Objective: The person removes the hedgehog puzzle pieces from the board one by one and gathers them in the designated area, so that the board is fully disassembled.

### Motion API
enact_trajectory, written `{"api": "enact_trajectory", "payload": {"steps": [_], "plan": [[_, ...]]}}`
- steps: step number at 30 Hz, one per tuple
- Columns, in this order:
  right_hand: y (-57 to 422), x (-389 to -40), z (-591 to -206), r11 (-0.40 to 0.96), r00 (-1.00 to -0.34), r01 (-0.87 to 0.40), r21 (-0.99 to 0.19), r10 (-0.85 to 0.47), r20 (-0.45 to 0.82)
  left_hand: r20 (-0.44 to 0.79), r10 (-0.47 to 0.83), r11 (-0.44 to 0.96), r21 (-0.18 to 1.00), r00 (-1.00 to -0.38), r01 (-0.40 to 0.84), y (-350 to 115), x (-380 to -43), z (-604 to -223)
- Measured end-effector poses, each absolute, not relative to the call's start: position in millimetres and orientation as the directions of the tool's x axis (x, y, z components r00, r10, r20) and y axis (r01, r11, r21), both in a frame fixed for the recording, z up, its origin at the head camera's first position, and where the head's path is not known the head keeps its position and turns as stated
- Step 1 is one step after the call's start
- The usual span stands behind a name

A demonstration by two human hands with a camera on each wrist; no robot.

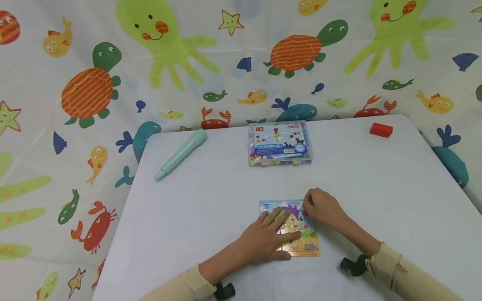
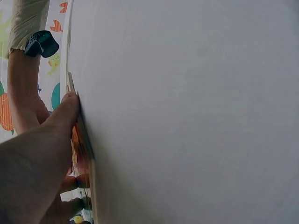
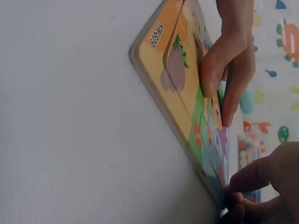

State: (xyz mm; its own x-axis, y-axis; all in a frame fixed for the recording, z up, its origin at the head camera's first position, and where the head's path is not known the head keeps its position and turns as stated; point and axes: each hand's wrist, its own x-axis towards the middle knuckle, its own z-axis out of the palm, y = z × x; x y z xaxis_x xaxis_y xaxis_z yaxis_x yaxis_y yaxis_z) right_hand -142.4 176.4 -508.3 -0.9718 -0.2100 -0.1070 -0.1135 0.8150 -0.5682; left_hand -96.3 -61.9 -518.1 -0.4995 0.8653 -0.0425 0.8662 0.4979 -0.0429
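Backdrop: white cloth [image 1: 205, 11] printed with octopuses, turtles, crabs and fish, standing behind a plain white table [image 1: 203, 207]. Left side, near edge: a beige sleeve [image 1: 170, 290] enters diagonally, with a black curved device [image 1: 224, 291] at the cuff. Left side, far edge: a mint-green, pen-shaped cylinder [image 1: 181, 154] lies aslant.

Left hand [image 1: 266, 238]: palm down, fingers spread and extended across the left and middle of a thin rectangular cartoon jigsaw puzzle [image 1: 308, 238]; thumb laid along its near edge. The puzzle lies on the table, toward the near side, between the two forearms. Beyond it sits a clear plastic box [image 1: 280, 144] of small coloured balls, with a blue-and-white label.

Right hand [image 1: 323, 205]: wrist bent, fingers curled, thumb and fingertips pinching at the puzzle's far right corner; whether on a loose piece or the board itself cannot be determined. The hands are apart. A second black device [image 1: 354, 266] shows at the right beige cuff [image 1: 379, 259]. Far right: a red rectangular block [image 1: 381, 130].
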Motion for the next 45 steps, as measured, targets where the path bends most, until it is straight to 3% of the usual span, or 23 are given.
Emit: {"api": "enact_trajectory", "payload": {"steps": [12,25,34,45], "plan": [[166.9,-133.4,-509.7,0.831,-0.974,-0.221,-0.511,-0.217,0.068,-0.024,0.867,0.497,-0.029,-0.497,0.868,-63.4,-95.8,-519.6],[157.4,-130.7,-501.7,0.896,-0.978,-0.202,-0.396,-0.208,0.029,0.002,0.873,0.488,-0.030,-0.488,0.872,-64.1,-96.5,-520.3],[151.8,-124.1,-507.7,0.885,-0.935,-0.336,-0.323,-0.273,0.226,0.001,0.865,0.502,-0.014,-0.502,0.864,-64.7,-96.3,-522.3],[153.0,-129.7,-506.1,0.883,-0.929,-0.361,-0.299,-0.314,0.195,0.000,0.862,0.507,-0.019,-0.507,0.862,-63.6,-96.6,-519.0]]}}
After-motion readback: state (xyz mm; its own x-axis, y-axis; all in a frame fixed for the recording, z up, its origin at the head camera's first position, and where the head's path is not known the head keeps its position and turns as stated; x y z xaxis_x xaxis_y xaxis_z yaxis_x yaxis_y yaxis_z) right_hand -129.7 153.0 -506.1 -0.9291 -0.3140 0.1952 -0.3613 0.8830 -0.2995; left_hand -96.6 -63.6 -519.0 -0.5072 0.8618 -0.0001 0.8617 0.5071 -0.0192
